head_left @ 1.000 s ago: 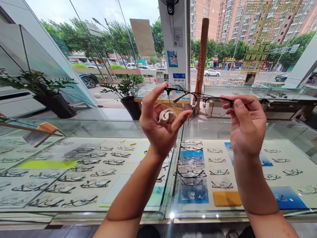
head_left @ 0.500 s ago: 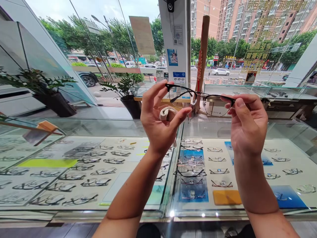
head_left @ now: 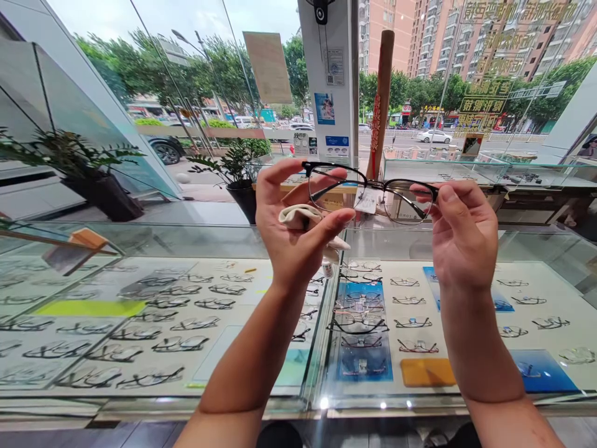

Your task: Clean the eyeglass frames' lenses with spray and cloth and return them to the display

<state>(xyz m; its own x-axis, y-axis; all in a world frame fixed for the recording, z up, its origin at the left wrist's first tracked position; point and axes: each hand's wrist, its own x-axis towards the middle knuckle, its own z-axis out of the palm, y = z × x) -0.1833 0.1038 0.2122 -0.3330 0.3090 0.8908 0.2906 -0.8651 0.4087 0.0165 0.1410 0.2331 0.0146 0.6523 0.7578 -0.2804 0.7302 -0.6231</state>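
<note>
A pair of black half-rimmed glasses (head_left: 373,184) is raised above the glass counter, lenses facing me, with a small white tag hanging near the bridge. My right hand (head_left: 464,233) pinches its right end between thumb and fingers. At the left end, my left hand (head_left: 298,230) has its fingers around the frame corner and behind the lens, thumb below it. A beige cloth (head_left: 301,216) is tucked in my left palm, part of it hanging below the thumb.
Below lies a glass display case (head_left: 261,249) with rows of glasses and an orange tray (head_left: 428,372). Beyond stand potted plants (head_left: 240,180), a wooden post (head_left: 381,102) and another glass case (head_left: 466,169). A folded stand (head_left: 77,249) sits at the left.
The glasses and both hands have shifted slightly left. The glasses have turned a little, bringing the white tag into view. More of the cloth shows below my left thumb.
</note>
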